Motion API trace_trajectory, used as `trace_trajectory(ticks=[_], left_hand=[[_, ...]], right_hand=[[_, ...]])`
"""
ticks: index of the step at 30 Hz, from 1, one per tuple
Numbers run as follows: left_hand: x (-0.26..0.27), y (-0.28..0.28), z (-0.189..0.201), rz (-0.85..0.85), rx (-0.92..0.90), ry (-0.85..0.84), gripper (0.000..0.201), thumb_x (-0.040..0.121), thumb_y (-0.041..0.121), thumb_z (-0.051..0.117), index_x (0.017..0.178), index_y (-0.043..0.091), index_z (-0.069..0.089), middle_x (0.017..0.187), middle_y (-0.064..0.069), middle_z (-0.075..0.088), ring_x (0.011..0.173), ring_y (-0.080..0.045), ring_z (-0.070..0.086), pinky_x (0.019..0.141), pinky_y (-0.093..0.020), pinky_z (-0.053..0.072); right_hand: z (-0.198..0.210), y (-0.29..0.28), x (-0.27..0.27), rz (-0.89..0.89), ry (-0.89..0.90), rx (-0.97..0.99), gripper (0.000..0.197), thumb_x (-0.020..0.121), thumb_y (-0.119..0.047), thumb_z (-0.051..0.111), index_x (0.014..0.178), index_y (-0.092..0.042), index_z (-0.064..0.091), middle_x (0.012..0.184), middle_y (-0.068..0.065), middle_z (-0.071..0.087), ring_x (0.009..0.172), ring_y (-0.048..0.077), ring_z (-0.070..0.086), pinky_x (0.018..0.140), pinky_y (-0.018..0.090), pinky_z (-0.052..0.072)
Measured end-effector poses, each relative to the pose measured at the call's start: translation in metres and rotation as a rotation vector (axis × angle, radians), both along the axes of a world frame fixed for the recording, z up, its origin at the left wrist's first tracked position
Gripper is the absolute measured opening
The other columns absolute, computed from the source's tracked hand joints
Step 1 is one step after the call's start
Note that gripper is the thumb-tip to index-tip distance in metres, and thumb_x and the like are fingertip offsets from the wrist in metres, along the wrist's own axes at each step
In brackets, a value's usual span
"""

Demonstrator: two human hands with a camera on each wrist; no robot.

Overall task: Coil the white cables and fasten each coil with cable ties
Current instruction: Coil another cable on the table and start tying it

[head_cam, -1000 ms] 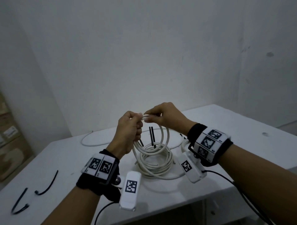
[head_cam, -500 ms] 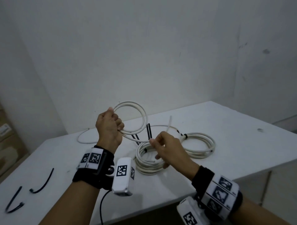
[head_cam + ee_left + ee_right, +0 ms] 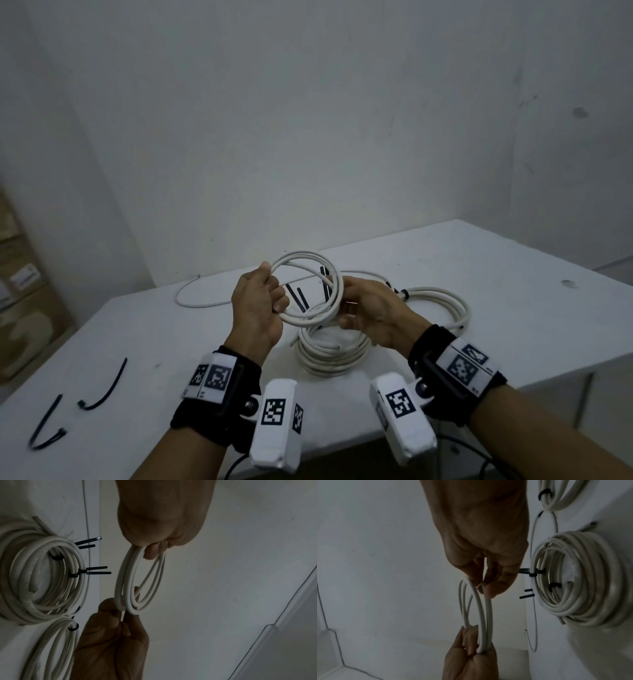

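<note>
Both hands on one small coil, held in the air above the table.

Half a second back my right hand sat low, near the tied coils; now it is up at the coil's right side. Left to right: loose cable ties (image 3: pixel 46 425) lie on the table (image 3: pixel 513 308) at far left. My left hand (image 3: pixel 255 305) is fisted round the small white coil (image 3: pixel 310 289) at its left edge, fingers curled tight on the loops. My right hand (image 3: pixel 371 313) pinches the opposite edge between thumb and fingertips. The coil stands tilted, near upright, its long axis running hand to hand. Below it a tied coil (image 3: pixel 334 351) lies flat, a second tied coil (image 3: pixel 438 308) just to its right.
</note>
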State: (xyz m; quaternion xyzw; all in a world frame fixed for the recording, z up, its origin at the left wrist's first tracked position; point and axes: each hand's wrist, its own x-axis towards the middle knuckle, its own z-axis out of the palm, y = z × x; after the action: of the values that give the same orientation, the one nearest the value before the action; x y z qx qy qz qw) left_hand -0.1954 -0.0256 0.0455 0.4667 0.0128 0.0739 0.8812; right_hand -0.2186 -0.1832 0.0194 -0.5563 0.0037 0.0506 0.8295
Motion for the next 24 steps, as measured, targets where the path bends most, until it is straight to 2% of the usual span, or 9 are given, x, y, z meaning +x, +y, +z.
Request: trace_trajectory(ticks=[4, 8, 10, 12, 14, 18, 21, 23, 24], left_hand=[[0.001, 0.001, -0.003, 0.057, 0.014, 0.019, 0.029, 0.101, 0.012, 0.044, 0.073, 0.016, 0.036, 0.036, 0.008, 0.028, 0.029, -0.003, 0.022, 0.03, -0.014, 0.02], [0.004, 0.002, -0.005, 0.116, -0.034, 0.024, 0.026, 0.1, 0.01, 0.045, 0.075, 0.015, 0.038, 0.036, 0.011, 0.029, 0.029, -0.003, 0.023, 0.03, -0.015, 0.021], [0.005, 0.003, -0.005, 0.124, -0.044, 0.023, 0.026, 0.1, 0.01, 0.044, 0.075, 0.015, 0.037, 0.037, 0.011, 0.029, 0.029, -0.003, 0.022, 0.03, -0.015, 0.021], [0.004, 0.003, -0.007, 0.107, -0.019, 0.026, 0.028, 0.101, 0.011, 0.044, 0.074, 0.015, 0.036, 0.037, 0.011, 0.029, 0.029, -0.003, 0.022, 0.03, -0.015, 0.02], [0.0, 0.001, -0.008, 0.064, 0.027, 0.037, 0.03, 0.101, 0.01, 0.043, 0.072, 0.016, 0.034, 0.036, 0.01, 0.029, 0.029, -0.003, 0.022, 0.03, -0.014, 0.02], [-0.01, -0.006, -0.015, 0.025, 0.081, 0.08, 0.032, 0.1, 0.008, 0.045, 0.072, 0.015, 0.032, 0.037, 0.005, 0.028, 0.03, -0.004, 0.022, 0.031, -0.014, 0.021], [-0.013, -0.005, -0.019, 0.009, 0.092, 0.11, 0.031, 0.1, 0.008, 0.046, 0.072, 0.015, 0.033, 0.038, 0.005, 0.029, 0.03, -0.004, 0.022, 0.031, -0.014, 0.02], [-0.014, -0.005, -0.02, -0.005, 0.093, 0.127, 0.031, 0.1, 0.009, 0.045, 0.072, 0.015, 0.033, 0.037, 0.006, 0.029, 0.029, -0.004, 0.022, 0.03, -0.014, 0.019], [-0.014, -0.005, -0.02, -0.018, 0.094, 0.132, 0.032, 0.1, 0.009, 0.045, 0.071, 0.016, 0.033, 0.037, 0.007, 0.028, 0.029, -0.004, 0.021, 0.03, -0.014, 0.018]], right_hand=[[0.003, -0.001, 0.002, 0.03, -0.072, -0.002, 0.029, 0.091, -0.003, 0.045, 0.109, 0.001, 0.066, 0.089, 0.017, 0.059, 0.067, 0.021, 0.057, 0.045, 0.025, 0.046], [-0.001, 0.002, 0.0, -0.01, -0.102, -0.031, 0.028, 0.091, -0.004, 0.046, 0.108, 0.002, 0.067, 0.075, 0.012, 0.059, 0.061, 0.019, 0.055, 0.042, 0.023, 0.042], [-0.003, 0.004, -0.002, -0.027, -0.104, -0.004, 0.026, 0.093, -0.005, 0.047, 0.11, 0.002, 0.066, 0.074, 0.01, 0.06, 0.062, 0.019, 0.056, 0.044, 0.024, 0.044], [-0.005, 0.006, -0.001, -0.066, -0.102, 0.036, 0.027, 0.093, -0.005, 0.048, 0.112, 0.001, 0.065, 0.084, 0.014, 0.063, 0.072, 0.024, 0.057, 0.058, 0.031, 0.049], [-0.004, 0.008, 0.0, -0.107, -0.091, 0.077, 0.028, 0.092, 0.0, 0.046, 0.112, 0.0, 0.066, 0.09, 0.016, 0.062, 0.079, 0.027, 0.054, 0.071, 0.039, 0.047], [0.0, 0.01, 0.001, -0.099, -0.039, 0.219, 0.027, 0.087, 0.007, 0.041, 0.103, 0.002, 0.062, 0.072, 0.01, 0.051, 0.06, 0.018, 0.049, 0.063, 0.033, 0.041], [0.001, 0.012, -0.001, -0.071, 0.0, 0.323, 0.02, 0.098, -0.01, 0.04, 0.102, -0.001, 0.057, 0.071, 0.009, 0.052, 0.055, 0.014, 0.051, 0.054, 0.027, 0.044], [0.002, 0.013, -0.004, -0.066, 0.002, 0.351, 0.034, 0.102, -0.031, 0.038, 0.098, -0.004, 0.058, 0.068, 0.008, 0.053, 0.057, 0.015, 0.051, 0.051, 0.026, 0.045], [0.002, 0.013, -0.005, -0.073, -0.023, 0.305, 0.037, 0.1, -0.038, 0.04, 0.096, -0.007, 0.058, 0.067, 0.007, 0.052, 0.057, 0.014, 0.05, 0.052, 0.025, 0.044]])
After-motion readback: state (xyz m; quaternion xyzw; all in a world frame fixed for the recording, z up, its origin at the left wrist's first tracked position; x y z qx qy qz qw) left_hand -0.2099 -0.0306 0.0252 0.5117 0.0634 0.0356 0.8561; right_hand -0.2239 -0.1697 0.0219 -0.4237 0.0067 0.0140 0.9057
